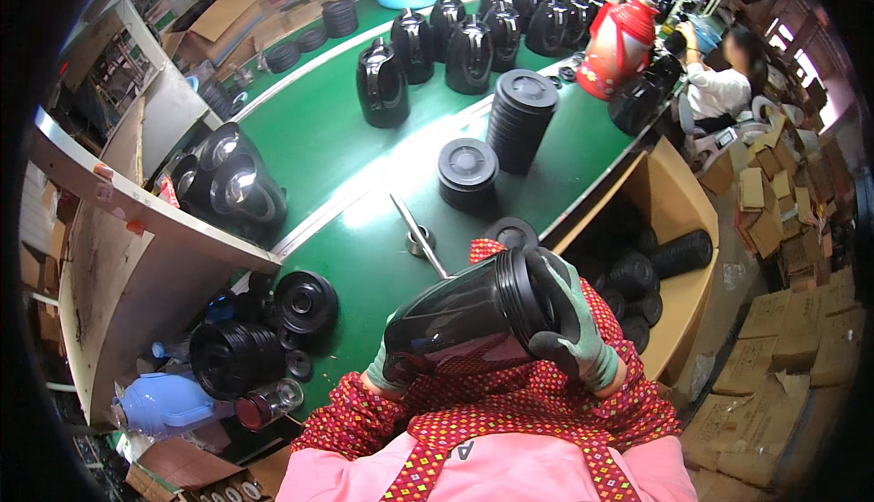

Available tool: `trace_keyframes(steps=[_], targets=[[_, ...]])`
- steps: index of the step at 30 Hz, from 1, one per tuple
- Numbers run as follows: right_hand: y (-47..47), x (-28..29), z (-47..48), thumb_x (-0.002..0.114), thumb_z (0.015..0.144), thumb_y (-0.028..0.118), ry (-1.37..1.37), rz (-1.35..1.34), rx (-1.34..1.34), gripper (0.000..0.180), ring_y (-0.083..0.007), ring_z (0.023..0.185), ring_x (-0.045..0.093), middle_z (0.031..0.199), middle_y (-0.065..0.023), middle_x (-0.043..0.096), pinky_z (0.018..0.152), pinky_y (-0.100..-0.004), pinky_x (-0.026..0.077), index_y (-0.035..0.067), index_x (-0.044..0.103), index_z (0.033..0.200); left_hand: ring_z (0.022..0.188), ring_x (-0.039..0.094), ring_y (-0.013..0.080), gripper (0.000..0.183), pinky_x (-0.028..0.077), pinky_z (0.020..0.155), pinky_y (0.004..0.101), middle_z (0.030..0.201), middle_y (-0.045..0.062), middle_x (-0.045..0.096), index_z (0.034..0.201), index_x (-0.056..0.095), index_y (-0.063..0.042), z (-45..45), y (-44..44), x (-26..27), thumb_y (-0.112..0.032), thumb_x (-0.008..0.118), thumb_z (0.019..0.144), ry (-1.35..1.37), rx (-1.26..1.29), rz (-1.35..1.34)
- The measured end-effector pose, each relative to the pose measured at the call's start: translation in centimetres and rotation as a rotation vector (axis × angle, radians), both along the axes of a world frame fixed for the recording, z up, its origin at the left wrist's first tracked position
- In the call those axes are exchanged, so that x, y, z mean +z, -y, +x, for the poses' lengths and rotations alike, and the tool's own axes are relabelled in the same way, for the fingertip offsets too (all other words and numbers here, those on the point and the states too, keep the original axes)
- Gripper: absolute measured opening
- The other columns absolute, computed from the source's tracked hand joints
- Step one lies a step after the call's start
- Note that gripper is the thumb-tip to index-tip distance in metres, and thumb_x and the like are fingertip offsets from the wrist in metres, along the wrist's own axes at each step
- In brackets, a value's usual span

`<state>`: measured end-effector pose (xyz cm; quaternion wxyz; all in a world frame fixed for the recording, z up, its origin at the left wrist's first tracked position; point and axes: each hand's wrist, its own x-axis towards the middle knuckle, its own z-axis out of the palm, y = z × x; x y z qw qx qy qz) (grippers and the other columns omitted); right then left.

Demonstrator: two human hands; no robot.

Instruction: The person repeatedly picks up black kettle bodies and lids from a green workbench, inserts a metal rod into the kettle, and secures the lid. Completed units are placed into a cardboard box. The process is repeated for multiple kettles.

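My right hand [577, 328], in a green glove with dark palm and fingers, grips the black threaded end [522, 294] of a glossy black jug body [444, 331]. My left hand [382, 371] supports the body's other end; its fingers are mostly hidden behind it. The body lies tilted on its side before my chest. Just beyond it, a metal rod [420, 236] with a round fitting stands over the green bench [369, 256]. A single black disc [513, 232], a short stack of black discs [468, 171] and a tall stack [522, 120] stand farther off.
Several black jugs [470, 55] and a red vacuum flask [618, 48] stand on the far bench. At right, an open carton [689, 229] holds black disc stacks. A white panel [164, 208], black parts [235, 355] and a blue jug [167, 403] are left. A co-worker [720, 85] sits far right.
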<state>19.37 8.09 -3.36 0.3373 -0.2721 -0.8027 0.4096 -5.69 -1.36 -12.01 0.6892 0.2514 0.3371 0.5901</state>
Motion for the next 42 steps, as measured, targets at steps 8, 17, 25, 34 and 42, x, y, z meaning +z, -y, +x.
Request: trace_keyframes(steps=[8, 17, 25, 34, 42], targets=[[3.3, 0.7, 5.3, 0.083, 0.078, 0.061, -0.121, 0.193, 0.043, 0.111, -0.0459, 0.149, 0.037, 0.161, -0.0289, 0.038, 0.123, -0.0553, 0.025, 0.002, 0.040, 0.161, 0.105, 0.073, 0.0260, 0.056, 0.060, 0.089, 0.0338, 0.127, 0.017, 0.071, 0.145, 0.053, 0.003, 3.8, 1.2, 4.2, -0.014, 0.075, 0.096, -0.201, -0.041, 0.134], [4.2, 0.1, 9.2, 0.039, 0.112, 0.054, -0.292, -0.908, 0.051, 0.075, -0.0238, 0.151, 0.040, 0.162, -0.0143, 0.044, 0.127, -0.0373, 0.027, -0.002, 0.036, 0.161, 0.098, 0.076, 0.0268, 0.077, 0.064, 0.080, 0.0328, 0.130, 0.023, 0.068, 0.152, 0.050, 0.003, 1.3, -0.2, 7.7, -0.025, 0.085, 0.090, -1.455, 0.531, 1.057], [7.1, 0.6, 8.1, 0.066, 0.091, 0.072, -0.625, -0.311, -0.026, 0.107, -0.0299, 0.153, 0.038, 0.173, -0.0158, 0.026, 0.126, -0.0469, 0.029, 0.003, 0.030, 0.165, 0.118, 0.068, 0.0239, 0.064, 0.056, 0.103, 0.0384, 0.139, 0.017, 0.066, 0.151, 0.050, 0.006, 4.6, -0.9, 8.1, -0.022, 0.073, 0.099, -0.691, 0.001, 0.341], [5.9, -0.6, 8.8, 0.047, 0.109, 0.056, -0.612, -0.478, -0.147, 0.073, -0.0205, 0.142, 0.051, 0.161, -0.0109, 0.048, 0.124, -0.0382, 0.035, 0.003, 0.039, 0.160, 0.117, 0.071, 0.0284, 0.103, 0.058, 0.096, 0.0364, 0.139, 0.020, 0.066, 0.155, 0.043, 0.006, 3.9, -0.6, 7.4, -0.028, 0.096, 0.073, -1.054, 0.257, 0.619], [7.8, 0.7, 7.0, 0.046, 0.112, 0.050, -0.710, -0.630, -0.332, 0.061, -0.0214, 0.137, 0.057, 0.149, -0.0112, 0.061, 0.124, -0.0382, 0.036, 0.004, 0.053, 0.153, 0.104, 0.075, 0.0316, 0.053, 0.061, 0.090, 0.0398, 0.130, 0.022, 0.070, 0.138, 0.059, 0.009, 6.9, -0.6, 9.9, -0.007, 0.076, 0.091, -0.847, 0.273, 0.421]])
